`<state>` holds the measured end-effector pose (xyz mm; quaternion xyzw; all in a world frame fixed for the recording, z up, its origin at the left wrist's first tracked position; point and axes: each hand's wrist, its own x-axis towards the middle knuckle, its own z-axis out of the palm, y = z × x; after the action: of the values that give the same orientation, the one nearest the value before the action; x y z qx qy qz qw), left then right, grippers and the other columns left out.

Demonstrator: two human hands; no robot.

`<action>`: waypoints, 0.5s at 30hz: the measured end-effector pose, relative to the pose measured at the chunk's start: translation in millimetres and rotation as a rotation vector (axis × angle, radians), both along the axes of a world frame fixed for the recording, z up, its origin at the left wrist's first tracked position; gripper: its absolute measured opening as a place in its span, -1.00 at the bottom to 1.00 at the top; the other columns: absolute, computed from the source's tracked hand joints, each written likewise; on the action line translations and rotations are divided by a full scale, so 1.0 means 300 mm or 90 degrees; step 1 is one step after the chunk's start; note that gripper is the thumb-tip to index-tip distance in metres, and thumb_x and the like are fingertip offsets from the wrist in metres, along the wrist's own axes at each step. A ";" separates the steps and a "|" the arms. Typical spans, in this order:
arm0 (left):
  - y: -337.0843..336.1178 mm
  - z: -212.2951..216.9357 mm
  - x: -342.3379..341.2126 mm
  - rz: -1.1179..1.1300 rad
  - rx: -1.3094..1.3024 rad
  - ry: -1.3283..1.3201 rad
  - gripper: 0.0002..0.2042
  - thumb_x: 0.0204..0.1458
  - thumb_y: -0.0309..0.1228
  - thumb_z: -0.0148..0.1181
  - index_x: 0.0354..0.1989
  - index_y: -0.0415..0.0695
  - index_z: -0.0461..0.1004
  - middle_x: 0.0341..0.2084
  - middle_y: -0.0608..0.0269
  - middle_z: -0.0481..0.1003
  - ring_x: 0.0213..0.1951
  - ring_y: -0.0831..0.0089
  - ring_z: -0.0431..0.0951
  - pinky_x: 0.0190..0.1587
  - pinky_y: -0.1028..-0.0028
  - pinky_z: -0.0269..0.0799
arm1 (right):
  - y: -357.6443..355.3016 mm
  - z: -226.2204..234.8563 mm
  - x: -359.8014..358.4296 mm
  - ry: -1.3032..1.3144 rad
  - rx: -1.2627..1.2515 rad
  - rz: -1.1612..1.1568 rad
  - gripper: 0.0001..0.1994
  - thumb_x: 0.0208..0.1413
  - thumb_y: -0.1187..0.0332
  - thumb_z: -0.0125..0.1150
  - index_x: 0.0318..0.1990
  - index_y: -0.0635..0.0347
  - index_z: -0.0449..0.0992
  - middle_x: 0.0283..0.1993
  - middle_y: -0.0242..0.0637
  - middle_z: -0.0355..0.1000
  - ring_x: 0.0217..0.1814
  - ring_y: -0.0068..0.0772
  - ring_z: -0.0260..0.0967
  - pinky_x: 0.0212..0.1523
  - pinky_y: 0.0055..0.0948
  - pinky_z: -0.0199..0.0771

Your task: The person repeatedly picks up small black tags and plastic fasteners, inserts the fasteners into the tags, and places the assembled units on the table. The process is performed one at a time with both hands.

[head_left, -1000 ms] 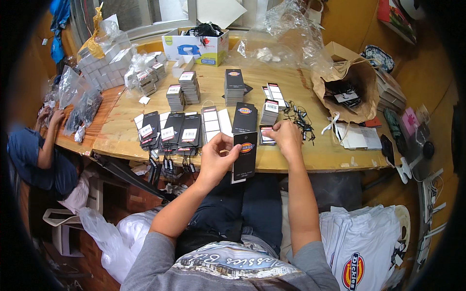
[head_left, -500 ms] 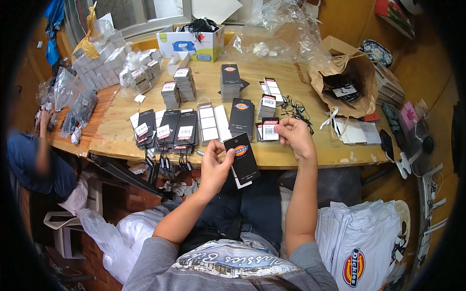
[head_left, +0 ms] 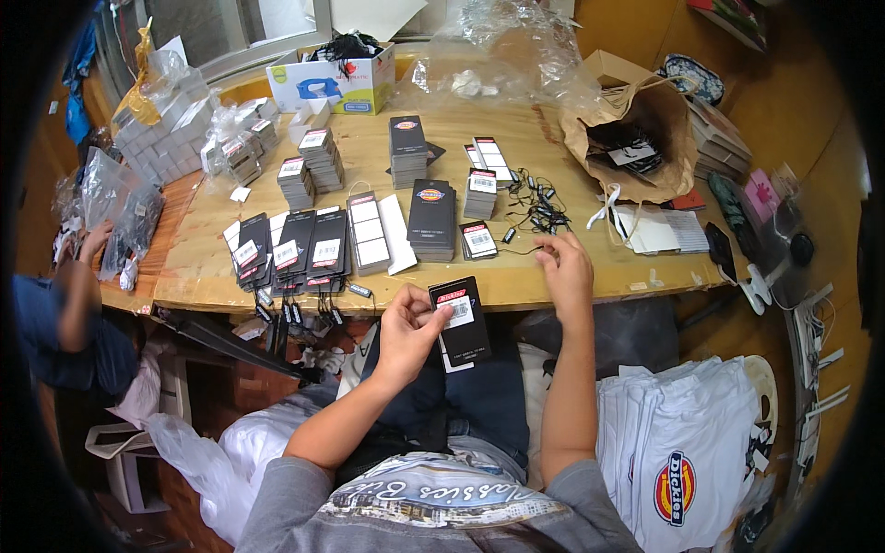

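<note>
Head view: your left hand (head_left: pixel 412 324) pinches a black hang tag (head_left: pixel 472 337) between thumb and fingers just below the frame's centre, a small barcode tag (head_left: pixel 459 314) over its upper part and a white card (head_left: pixel 458 367) peeking out underneath. The hang tag's long axis runs nearly up and down, its top end leaning slightly toward the upper left. Right of centre, your right hand (head_left: pixel 564 269) curls loosely near the black cords (head_left: pixel 537 208); you can't tell whether its fingertips grip one.
</note>
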<state>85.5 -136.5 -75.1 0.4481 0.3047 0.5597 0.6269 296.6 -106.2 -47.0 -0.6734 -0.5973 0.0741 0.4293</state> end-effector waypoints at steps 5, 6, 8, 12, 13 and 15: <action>-0.015 0.009 0.007 -0.039 -0.030 0.000 -0.85 -0.11 -0.66 0.03 -0.45 -0.22 0.18 -0.44 0.15 0.42 -0.38 0.59 0.44 -0.31 0.66 0.35 | 0.049 -0.016 0.064 -0.165 -0.088 0.046 -0.91 -0.19 0.46 0.10 -0.45 0.21 0.44 -0.34 -0.20 0.28 -0.18 -0.18 0.19 -0.19 -0.36 0.21; -0.016 0.008 0.007 -0.042 -0.029 0.005 -0.84 -0.12 -0.66 0.03 -0.45 -0.22 0.18 -0.45 0.16 0.42 -0.38 0.60 0.43 -0.31 0.66 0.35 | 0.050 -0.017 0.061 -0.176 -0.083 0.038 -0.92 -0.19 0.46 0.10 -0.46 0.20 0.44 -0.35 -0.20 0.28 -0.19 -0.18 0.19 -0.19 -0.36 0.21; -0.013 0.007 0.005 -0.053 -0.027 0.015 -0.84 -0.12 -0.66 0.04 -0.45 -0.21 0.18 -0.46 0.17 0.43 -0.39 0.60 0.43 -0.32 0.66 0.35 | 0.049 -0.018 0.045 -0.195 -0.072 0.015 -0.94 -0.19 0.46 0.10 -0.49 0.20 0.44 -0.37 -0.20 0.27 -0.21 -0.18 0.18 -0.18 -0.36 0.21; -0.019 0.010 0.007 -0.058 -0.053 0.001 -0.84 -0.13 -0.66 0.05 -0.44 -0.20 0.21 -0.47 0.20 0.43 -0.41 0.60 0.43 -0.33 0.66 0.35 | 0.084 -0.014 -0.001 -0.125 0.052 0.113 -0.96 -0.19 0.46 0.07 -0.52 0.18 0.42 -0.36 -0.24 0.26 -0.21 -0.23 0.18 -0.18 -0.34 0.20; -0.020 0.014 0.010 -0.064 -0.058 0.005 -0.84 -0.14 -0.66 0.06 -0.44 -0.20 0.21 -0.47 0.20 0.43 -0.42 0.60 0.43 -0.34 0.65 0.35 | 0.102 -0.021 -0.007 -0.162 0.070 0.145 -0.96 -0.19 0.46 0.06 -0.52 0.17 0.42 -0.35 -0.25 0.26 -0.20 -0.24 0.17 -0.19 -0.34 0.19; -0.028 0.023 0.004 -0.059 -0.062 0.009 -0.85 -0.14 -0.66 0.05 -0.44 -0.19 0.23 -0.47 0.21 0.44 -0.44 0.60 0.43 -0.36 0.65 0.36 | 0.128 -0.011 -0.026 -0.231 0.067 0.187 -0.95 -0.19 0.47 0.05 -0.50 0.16 0.42 -0.34 -0.29 0.25 -0.19 -0.27 0.16 -0.18 -0.34 0.18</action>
<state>86.7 -145.0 -68.3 0.4350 0.3149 0.5112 0.6710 288.8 -67.8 -50.1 -0.5581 -0.7594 -0.0176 0.3340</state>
